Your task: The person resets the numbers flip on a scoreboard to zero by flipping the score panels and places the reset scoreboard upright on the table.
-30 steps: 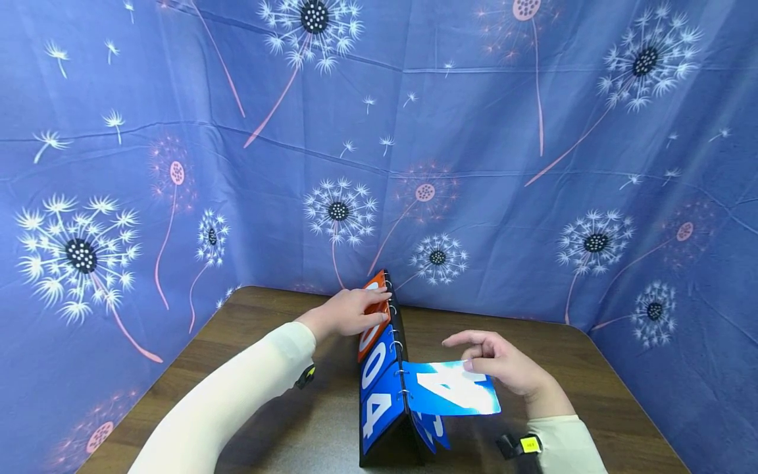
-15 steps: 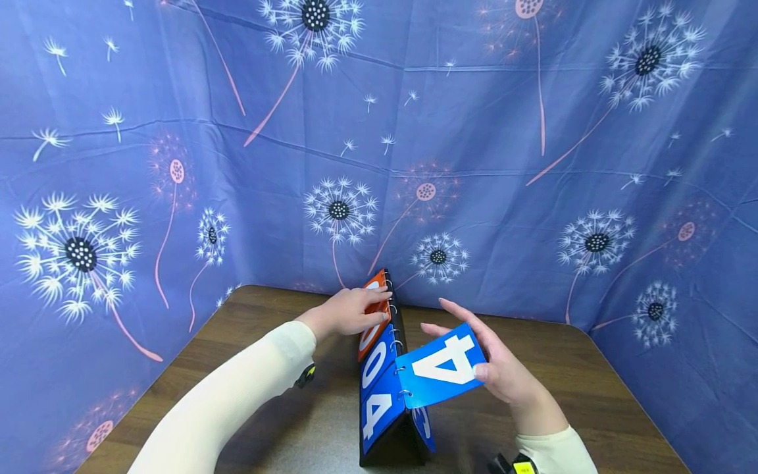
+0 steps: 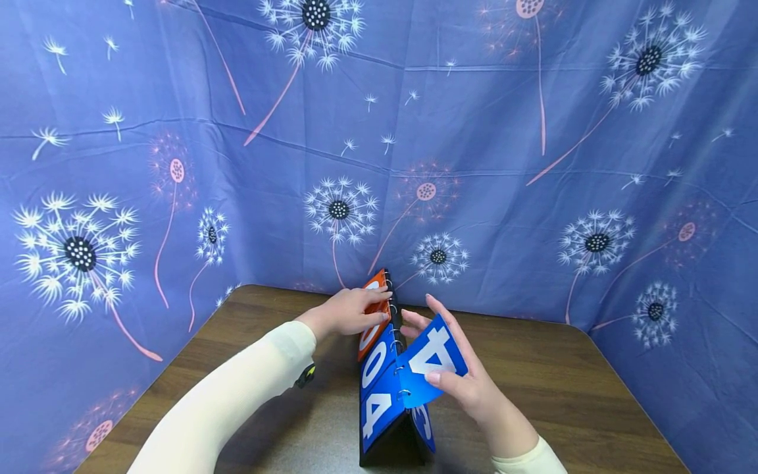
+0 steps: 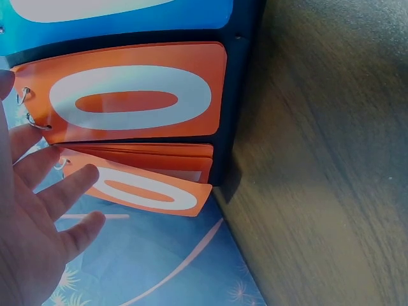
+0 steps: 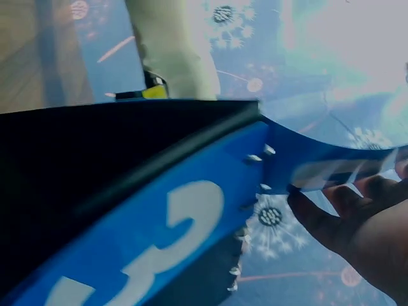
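Note:
A black tent-shaped flip scoreboard (image 3: 393, 434) stands on the table with ringed number cards. My left hand (image 3: 351, 311) rests on its far end, over the orange 0 cards (image 4: 131, 95), fingers spread in the left wrist view (image 4: 38, 210). My right hand (image 3: 474, 385) pinches a blue 4 card (image 3: 435, 355), thumb on its printed face and the fingers behind it. Raised off the ridge, that card bends on its rings. Another blue 4 card (image 3: 376, 415) lies on the left slope beside a blue 0 card (image 3: 374, 364). A blue 3 card (image 5: 191, 217) hangs on the right slope.
The brown wooden table (image 3: 562, 375) spreads out on both sides of the scoreboard. Behind it hangs a blue cloth (image 3: 272, 197) printed with dandelions. In the left wrist view, a lower orange 0 card (image 4: 146, 190) tilts away from the stack.
My right hand has moved left and taken a pinch on the blue 4 card, lifting it from nearly flat to upright and bent toward the ridge. My left hand has stayed put.

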{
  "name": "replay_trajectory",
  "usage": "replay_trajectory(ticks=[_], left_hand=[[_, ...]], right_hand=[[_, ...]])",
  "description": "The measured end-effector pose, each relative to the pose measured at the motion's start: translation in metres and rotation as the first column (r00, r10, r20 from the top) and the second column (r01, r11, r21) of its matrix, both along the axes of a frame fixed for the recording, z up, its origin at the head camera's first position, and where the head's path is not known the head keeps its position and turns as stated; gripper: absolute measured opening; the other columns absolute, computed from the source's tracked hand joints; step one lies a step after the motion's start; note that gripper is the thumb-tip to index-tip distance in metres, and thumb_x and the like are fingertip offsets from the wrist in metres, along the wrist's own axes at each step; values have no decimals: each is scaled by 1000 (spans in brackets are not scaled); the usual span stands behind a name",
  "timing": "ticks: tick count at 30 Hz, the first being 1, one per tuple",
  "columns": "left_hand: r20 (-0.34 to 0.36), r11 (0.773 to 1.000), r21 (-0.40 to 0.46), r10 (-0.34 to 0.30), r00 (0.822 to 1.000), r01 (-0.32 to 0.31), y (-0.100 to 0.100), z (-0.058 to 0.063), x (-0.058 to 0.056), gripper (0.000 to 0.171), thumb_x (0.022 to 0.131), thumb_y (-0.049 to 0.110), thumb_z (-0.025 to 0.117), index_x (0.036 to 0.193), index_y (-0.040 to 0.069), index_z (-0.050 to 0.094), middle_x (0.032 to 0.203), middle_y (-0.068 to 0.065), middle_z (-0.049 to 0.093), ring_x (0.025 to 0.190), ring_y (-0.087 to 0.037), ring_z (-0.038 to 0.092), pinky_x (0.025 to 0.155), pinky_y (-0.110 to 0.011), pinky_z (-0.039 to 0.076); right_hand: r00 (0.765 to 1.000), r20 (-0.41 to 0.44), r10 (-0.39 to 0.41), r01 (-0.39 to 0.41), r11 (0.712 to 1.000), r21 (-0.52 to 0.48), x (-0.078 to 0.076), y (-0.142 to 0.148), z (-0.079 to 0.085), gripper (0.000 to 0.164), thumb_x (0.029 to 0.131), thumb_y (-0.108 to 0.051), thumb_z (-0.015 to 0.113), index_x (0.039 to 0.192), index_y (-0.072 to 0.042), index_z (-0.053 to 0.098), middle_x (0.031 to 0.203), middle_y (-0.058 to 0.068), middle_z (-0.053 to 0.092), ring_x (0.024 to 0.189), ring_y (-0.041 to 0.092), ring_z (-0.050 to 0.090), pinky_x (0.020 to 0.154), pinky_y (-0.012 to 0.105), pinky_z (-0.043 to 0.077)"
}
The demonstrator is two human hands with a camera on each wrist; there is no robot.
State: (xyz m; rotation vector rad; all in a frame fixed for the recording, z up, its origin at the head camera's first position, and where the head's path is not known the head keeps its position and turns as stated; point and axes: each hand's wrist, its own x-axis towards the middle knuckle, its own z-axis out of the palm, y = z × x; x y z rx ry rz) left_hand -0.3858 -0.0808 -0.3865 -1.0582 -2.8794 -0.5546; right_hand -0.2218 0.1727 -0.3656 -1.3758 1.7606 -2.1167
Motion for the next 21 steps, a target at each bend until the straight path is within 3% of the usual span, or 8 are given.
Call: replay_trajectory(ticks=[3, 6, 9, 11, 14, 18, 21], left_hand=[[-3, 1000, 4, -4, 1000, 4, 0, 0, 0, 73, 102, 61, 49, 165, 24, 48, 171, 3, 42, 155, -27, 47, 121, -53, 37], [-15, 1000, 0, -18, 1000, 18, 1, -1, -2, 73, 103, 61, 48, 165, 22, 49, 171, 3, 43, 156, -27, 46, 123, -53, 34], [-40, 999, -13, -35, 999, 34, 1, -2, -3, 73, 103, 60, 47, 164, 21, 50, 171, 3, 43, 155, -25, 46, 123, -51, 33], [-50, 999, -19, -36, 998, 36, 1, -3, -3, 72, 103, 60, 47, 164, 21, 49, 171, 4, 43, 155, -24, 47, 123, -50, 34], [-48, 1000, -11, -28, 998, 28, 1, -3, -3, 72, 103, 60, 47, 164, 21, 49, 171, 4, 43, 154, -25, 47, 121, -50, 37], [-36, 1000, 7, -14, 999, 14, 0, -5, -3, 73, 102, 62, 48, 164, 23, 49, 170, 4, 43, 154, -26, 48, 120, -51, 39], [-27, 1000, 12, -9, 1000, 9, 0, -5, -3, 74, 102, 62, 48, 165, 24, 48, 171, 4, 43, 154, -27, 48, 120, -51, 39]], right_hand=[[998, -40, -55, 58, 995, 82, 3, -12, -5, 85, 101, 12, 42, 174, -14, 7, 174, 13, 31, 156, 18, 42, 112, 47, 47], [961, -222, -164, 212, 954, 212, 6, -22, -13, 76, 102, 14, 44, 172, -12, 27, 172, 11, 40, 155, 16, 45, 119, 38, 40], [858, -463, -221, 386, 873, 299, 6, -30, -20, 66, 98, 15, 51, 160, -9, 53, 162, 10, 55, 150, 24, 53, 119, 38, 41], [794, -569, -212, 452, 833, 320, 7, -32, -24, 59, 94, 13, 58, 149, -10, 66, 153, 10, 63, 143, 30, 60, 114, 44, 46], [736, -655, -171, 500, 790, 355, 7, -33, -26, 46, 89, 5, 69, 131, -12, 78, 140, 8, 72, 132, 32, 69, 110, 50, 50], [649, -753, -110, 563, 735, 378, 8, -34, -26, 26, 86, -5, 79, 110, -13, 82, 123, 4, 79, 120, 24, 74, 107, 55, 51], [577, -814, -58, 627, 671, 396, 9, -37, -24, 18, 84, -12, 82, 102, -14, 82, 114, -1, 80, 118, 22, 74, 107, 57, 51]])
